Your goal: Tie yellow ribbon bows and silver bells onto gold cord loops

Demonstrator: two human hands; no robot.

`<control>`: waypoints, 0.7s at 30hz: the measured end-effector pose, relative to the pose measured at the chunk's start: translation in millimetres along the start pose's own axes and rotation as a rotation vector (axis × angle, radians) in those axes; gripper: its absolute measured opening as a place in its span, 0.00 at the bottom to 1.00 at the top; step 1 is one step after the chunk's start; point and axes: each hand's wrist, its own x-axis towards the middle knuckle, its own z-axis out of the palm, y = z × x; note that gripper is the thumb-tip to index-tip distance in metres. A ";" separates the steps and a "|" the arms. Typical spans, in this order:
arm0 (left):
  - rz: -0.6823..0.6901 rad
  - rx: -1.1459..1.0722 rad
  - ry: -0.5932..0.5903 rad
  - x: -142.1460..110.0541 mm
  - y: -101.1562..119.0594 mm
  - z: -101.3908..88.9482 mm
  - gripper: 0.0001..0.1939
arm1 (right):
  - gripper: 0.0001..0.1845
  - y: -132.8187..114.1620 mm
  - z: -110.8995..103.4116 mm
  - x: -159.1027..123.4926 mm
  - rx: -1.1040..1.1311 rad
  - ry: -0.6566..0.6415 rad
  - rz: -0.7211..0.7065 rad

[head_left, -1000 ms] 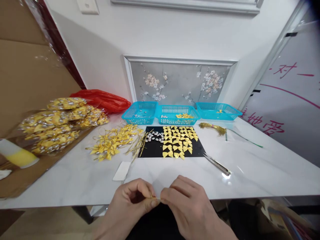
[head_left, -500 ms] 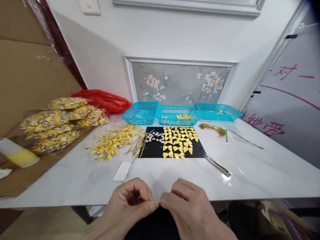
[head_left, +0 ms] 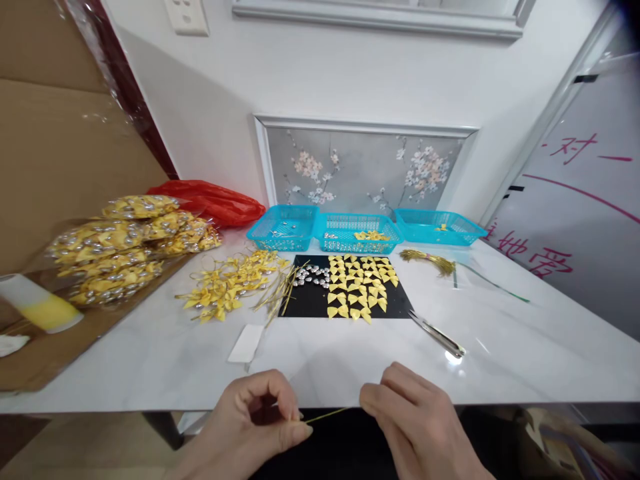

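Just over the table's front edge, my left hand (head_left: 257, 417) pinches a thin gold cord (head_left: 327, 416) between thumb and fingers. My right hand (head_left: 417, 417), its fingers curled together, has hold of the cord further right. The cord runs nearly straight between the two hands; whatever else the fingertips cover is hidden. Beyond them, on a black mat (head_left: 310, 307), lie rows of yellow ribbon bows (head_left: 357, 288) and a cluster of silvery beads (head_left: 313, 275). Loose gold cords (head_left: 275, 293) lie across the mat's left edge.
Finished-looking yellow bow pieces (head_left: 225, 283) are heaped at left, near bagged ones (head_left: 107, 243) and a red plastic bag (head_left: 215, 200). Blue baskets (head_left: 357, 243) line the wall. Tweezers (head_left: 437, 335), a gold cord bundle (head_left: 430, 260) and a white card (head_left: 246, 343) lie about.
My right hand has moved right, away from the left, and a stretch of gold cord now shows between them. The left hand stays pinched in about the same place.
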 end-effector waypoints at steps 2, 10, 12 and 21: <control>-0.009 0.026 -0.030 -0.5 0.1 0.5 0.14 | 0.14 -1.1 -4.0 0.9 -0.059 -0.006 -0.015; 0.036 -0.067 0.040 3.4 -0.6 -7.8 0.15 | 0.12 23.3 -16.8 -8.7 -0.230 -0.085 0.026; 0.072 -0.081 0.108 5.2 -1.1 -12.7 0.15 | 0.10 37.8 -24.0 -15.6 -0.275 -0.043 0.069; 0.029 -0.147 -0.154 5.0 -5.9 -1.4 0.14 | 0.05 40.5 -60.6 -28.8 0.163 0.273 0.442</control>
